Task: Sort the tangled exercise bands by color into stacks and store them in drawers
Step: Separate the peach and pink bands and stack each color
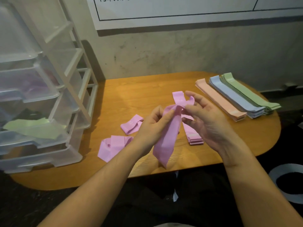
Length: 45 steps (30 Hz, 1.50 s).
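Against a scuffed pale wall with a white poster (180, 10) stands an oval wooden tabletop (147, 82), seen from above by the person seated at its near edge. Both bare forearms reach in over that edge. The left hand (152, 126) grips a pink exercise band (167, 140) near its top, fingers and thumb curled round it, so the band hangs down toward the near edge. The right hand (208, 118) meets it at the same bunched top, its thumb and fingers pinching the fabric, the other fingers loosely spread.

More pink bands lie on the tabletop: a neat flat pile (191, 135) just behind the hands, partly hidden; a small folded one (131, 124) left of the left hand; and a larger crumpled one (111, 147) nearer the near edge.

Toward the right end of the tabletop sit three tidy stacks side by side: peach (221, 100), then light blue (234, 99), then green (250, 94), farthest right.

At the left end stands a clear plastic drawer unit (49, 95). One of its drawers holds a pale green band (32, 128); a higher one shows something purple, blurred.
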{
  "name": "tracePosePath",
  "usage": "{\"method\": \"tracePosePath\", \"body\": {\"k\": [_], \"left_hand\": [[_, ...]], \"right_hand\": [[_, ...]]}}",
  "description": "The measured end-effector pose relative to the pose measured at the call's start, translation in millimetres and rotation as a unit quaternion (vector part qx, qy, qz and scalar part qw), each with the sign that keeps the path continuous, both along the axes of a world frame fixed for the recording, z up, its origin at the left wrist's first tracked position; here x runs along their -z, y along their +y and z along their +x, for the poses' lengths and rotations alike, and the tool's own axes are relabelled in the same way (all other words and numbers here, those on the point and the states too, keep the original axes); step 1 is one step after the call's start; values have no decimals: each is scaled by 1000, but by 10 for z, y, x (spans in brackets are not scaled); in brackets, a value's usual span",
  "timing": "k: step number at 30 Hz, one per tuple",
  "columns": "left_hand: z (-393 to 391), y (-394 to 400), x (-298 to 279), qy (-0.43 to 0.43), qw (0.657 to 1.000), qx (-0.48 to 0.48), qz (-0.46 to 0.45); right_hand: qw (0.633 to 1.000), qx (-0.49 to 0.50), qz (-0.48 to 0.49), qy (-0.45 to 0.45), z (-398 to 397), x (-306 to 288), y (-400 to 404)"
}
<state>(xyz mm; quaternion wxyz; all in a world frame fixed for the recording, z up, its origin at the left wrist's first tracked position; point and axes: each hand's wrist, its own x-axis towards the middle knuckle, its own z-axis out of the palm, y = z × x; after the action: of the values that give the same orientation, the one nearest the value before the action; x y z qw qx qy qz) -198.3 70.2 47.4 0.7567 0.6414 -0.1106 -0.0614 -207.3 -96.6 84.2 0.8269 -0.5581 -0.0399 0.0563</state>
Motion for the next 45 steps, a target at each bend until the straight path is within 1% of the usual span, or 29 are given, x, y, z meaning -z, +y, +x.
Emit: {"method": "tracePosePath", "body": {"k": [2, 5, 6, 8, 10, 13, 15, 19, 21, 25, 28, 34, 38, 41, 43, 45], "left_hand": [[-7, -14, -35, 10, 1000, -8, -23], [4, -20, -41, 6, 999, 2, -36], [5, -23, -32, 8, 999, 5, -33], [-5, -26, -12, 26, 999, 14, -25], [-30, -33, 10, 40, 998, 48, 1], [-94, -58, 15, 41, 993, 90, 64], [-99, -92, -15, 43, 991, 90, 89], [-121, -183, -166, 72, 990, 100, 70], [-106, -206, -179, 31, 990, 104, 88], [-90, -291, -231, -30, 993, 79, 77], [-54, -357, -296, -34, 994, 72, 75], [2, -410, -325, -42, 990, 103, 91], [49, -476, -370, -26, 987, 120, 99], [130, -530, -397, -5, 989, 114, 93], [200, -572, -418, 10, 993, 92, 77], [272, -613, -442, 37, 996, 72, 41]], "right_hand": [[1000, -8, -20, -21, -35, -18, -36], [991, 64, -110, -42, -49, -15, -49], [987, 88, -127, -45, -49, -10, -61], [982, 126, -134, -44, -57, -2, -97], [977, 147, -151, -35, -70, -5, -133], [973, 160, -162, -27, -89, -32, -147], [975, 156, -156, -34, -94, -43, -161], [974, 147, -161, -55, -107, -64, -197], [972, 150, -169, -60, -101, -78, -208], [963, 130, -224, -70, -78, -108, -226], [957, 124, -250, -80, -56, -134, -220], [938, 153, -292, -105, 37, -100, -253], [937, 159, -292, -113, 88, -73, -271], [942, 166, -271, -113, 140, -73, -293], [953, 174, -235, -85, 194, -55, -301], [969, 163, -181, -39, 246, -19, -301]]}}
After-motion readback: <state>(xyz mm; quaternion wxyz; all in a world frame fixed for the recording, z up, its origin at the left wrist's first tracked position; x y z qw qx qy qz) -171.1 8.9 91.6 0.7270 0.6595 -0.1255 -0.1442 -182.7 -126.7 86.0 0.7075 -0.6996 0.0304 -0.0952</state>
